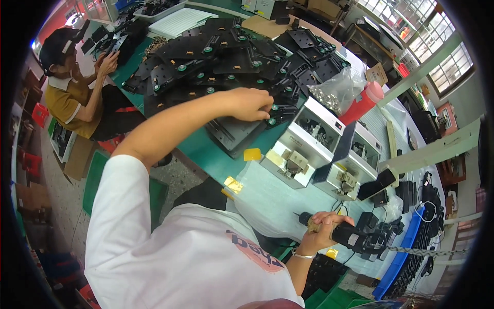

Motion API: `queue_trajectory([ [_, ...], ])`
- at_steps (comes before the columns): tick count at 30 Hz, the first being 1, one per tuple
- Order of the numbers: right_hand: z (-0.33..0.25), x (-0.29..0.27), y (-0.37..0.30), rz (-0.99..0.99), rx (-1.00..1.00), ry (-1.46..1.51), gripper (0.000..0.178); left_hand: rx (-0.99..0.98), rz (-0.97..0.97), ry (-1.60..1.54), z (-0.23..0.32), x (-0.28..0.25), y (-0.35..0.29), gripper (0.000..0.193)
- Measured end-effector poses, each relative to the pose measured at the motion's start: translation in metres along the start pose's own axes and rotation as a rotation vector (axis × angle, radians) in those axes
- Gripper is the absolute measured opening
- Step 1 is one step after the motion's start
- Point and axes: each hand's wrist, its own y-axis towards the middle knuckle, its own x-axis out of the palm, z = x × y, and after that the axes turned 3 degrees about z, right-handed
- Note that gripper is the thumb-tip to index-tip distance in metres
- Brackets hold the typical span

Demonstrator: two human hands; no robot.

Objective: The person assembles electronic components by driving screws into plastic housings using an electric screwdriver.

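My left hand (252, 104) reaches across to the pile of black metal bracket plates (221, 56), its fingers curled down. What lies under those fingertips is hidden. Just below that hand a flat black plate (234, 135) rests on the green table. My right hand (323, 229) is wrapped around a black electric screwdriver (346, 234), whose tip points left above the pale mat (272, 198). Ahead of the screwdriver stand two white screw feeders (303, 139), (355, 165) with small metal parts inside.
A pink bottle (363, 102) and a clear bag of metal parts (332, 92) stand behind the feeders. At the far left sits a co-worker (77, 98) handling a part. A blue tray (404, 252) lies at right, near a coiled cord (427, 252). Yellow tape patches (252, 154) mark the table.
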Motion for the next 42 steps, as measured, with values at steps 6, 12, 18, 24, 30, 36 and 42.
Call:
queue_trajectory([
  [6, -0.011, 0.008, -0.003, 0.055, 0.081, -0.007, 0.047, 0.158, 0.415, -0.098, 0.004, 0.014, -0.021, 0.026],
  [12, -0.012, 0.009, -0.006, 0.139, 0.066, 0.001, 0.04, 0.069, 0.548, 0.134, -0.062, -0.12, -0.068, 0.089],
  [18, -0.012, 0.012, -0.002, 0.093, 0.034, -0.107, 0.044, -0.242, 0.178, 0.054, -0.187, -0.165, -0.092, 0.13],
  [24, -0.022, 0.022, -0.007, 0.139, 0.038, -0.115, 0.043, -0.235, -0.051, -0.001, -0.208, -0.159, -0.08, 0.132],
  [30, -0.027, 0.017, 0.002, 0.076, 0.012, 0.055, 0.044, -0.077, -0.008, -0.061, -0.22, -0.153, -0.079, 0.126],
  [36, -0.041, 0.072, 0.041, -0.06, -0.106, 0.338, 0.046, -0.062, 0.203, -0.162, -0.204, -0.147, -0.09, 0.111],
  [42, -0.025, 0.112, 0.064, -0.138, -0.192, 0.276, 0.051, -0.002, 0.453, -0.02, -0.137, -0.132, -0.119, 0.116],
])
